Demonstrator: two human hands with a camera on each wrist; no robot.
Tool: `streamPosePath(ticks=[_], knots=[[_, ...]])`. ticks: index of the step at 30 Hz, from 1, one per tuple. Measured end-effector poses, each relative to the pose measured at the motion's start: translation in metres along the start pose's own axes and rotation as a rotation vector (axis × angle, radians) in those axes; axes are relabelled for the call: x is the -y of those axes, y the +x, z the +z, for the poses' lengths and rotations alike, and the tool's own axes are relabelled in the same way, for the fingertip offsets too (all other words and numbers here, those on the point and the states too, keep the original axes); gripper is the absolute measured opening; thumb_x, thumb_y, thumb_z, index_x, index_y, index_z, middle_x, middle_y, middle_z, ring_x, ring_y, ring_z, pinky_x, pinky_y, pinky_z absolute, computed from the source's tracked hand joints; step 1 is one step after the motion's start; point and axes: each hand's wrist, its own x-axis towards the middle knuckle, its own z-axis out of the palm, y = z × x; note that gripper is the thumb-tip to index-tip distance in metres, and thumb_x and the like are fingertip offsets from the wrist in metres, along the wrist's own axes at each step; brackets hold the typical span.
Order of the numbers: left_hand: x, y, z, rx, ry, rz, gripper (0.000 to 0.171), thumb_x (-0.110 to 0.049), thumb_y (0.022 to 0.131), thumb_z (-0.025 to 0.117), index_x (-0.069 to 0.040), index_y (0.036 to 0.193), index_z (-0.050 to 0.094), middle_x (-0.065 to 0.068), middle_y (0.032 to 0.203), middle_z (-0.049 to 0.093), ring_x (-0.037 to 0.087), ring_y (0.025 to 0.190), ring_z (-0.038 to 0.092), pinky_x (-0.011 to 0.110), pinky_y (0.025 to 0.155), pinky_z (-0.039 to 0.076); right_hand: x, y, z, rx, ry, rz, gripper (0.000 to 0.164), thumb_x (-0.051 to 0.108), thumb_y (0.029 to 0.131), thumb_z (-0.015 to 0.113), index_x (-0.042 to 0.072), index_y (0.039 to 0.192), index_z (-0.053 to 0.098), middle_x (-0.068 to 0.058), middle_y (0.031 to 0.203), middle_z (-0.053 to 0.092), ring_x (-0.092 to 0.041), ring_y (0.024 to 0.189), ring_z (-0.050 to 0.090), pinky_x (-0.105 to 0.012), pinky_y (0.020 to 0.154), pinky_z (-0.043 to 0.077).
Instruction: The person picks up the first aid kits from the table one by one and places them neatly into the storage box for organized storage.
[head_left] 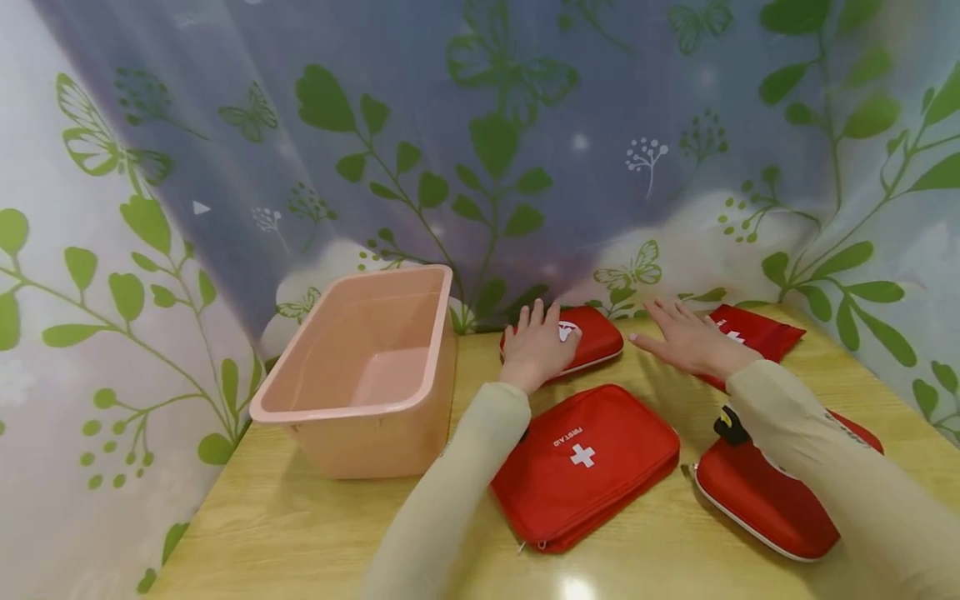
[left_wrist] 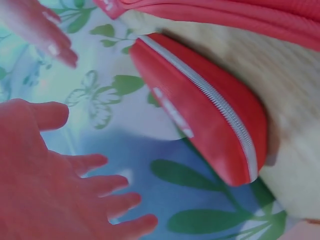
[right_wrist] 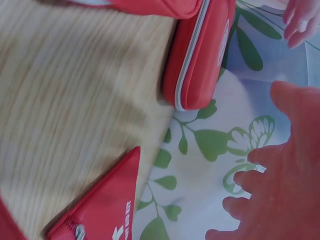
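My left hand (head_left: 537, 346), fingers spread, is held over the small red zippered first aid case (head_left: 600, 333) by the curtain. In the left wrist view a gap shows between that hand (left_wrist: 75, 185) and the case (left_wrist: 205, 110). The right hand (head_left: 693, 342) also has its fingers extended and overlaps the left part of a flat red pouch (head_left: 765, 332) with a white cross. Nothing is in either palm. Between my forearms lies a larger red first aid bag (head_left: 615, 467) with a white cross. Under the right forearm, another red case (head_left: 765, 500) is partly hidden.
A deep pink plastic bin (head_left: 352, 412) stands on the left of the wooden table (head_left: 300, 533), its inside bare where visible. A leaf-patterned curtain (head_left: 420, 100) hangs right behind the table's back edge. A black strap with a yellow part (head_left: 729, 425) sticks up from the right case.
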Motion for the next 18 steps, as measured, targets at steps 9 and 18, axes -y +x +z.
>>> streamPosePath(ticks=[9,18], knots=[[-0.009,-0.024,-0.03,0.001,0.044,0.04,0.062,-0.052,0.103,0.039,-0.022,0.156,0.029,0.006,0.162,0.017,0.028,0.148,0.015,0.051,0.115,0.02,-0.015,-0.018,-0.007,0.007,-0.029,0.008,0.088,0.059,0.1,0.04,-0.004,0.155,0.012,-0.03,0.158,0.005,-0.054,0.141,0.002,-0.073,0.105,0.005],[-0.005,-0.05,-0.058,-0.045,0.048,0.054,0.061,-0.051,0.103,0.038,-0.022,0.156,0.029,0.004,0.163,0.016,0.027,0.148,0.013,0.051,0.116,0.019,-0.032,-0.039,-0.009,-0.023,-0.022,0.004,0.088,0.058,0.099,0.044,-0.002,0.155,0.011,-0.03,0.158,0.007,-0.052,0.142,-0.001,-0.074,0.105,0.006]])
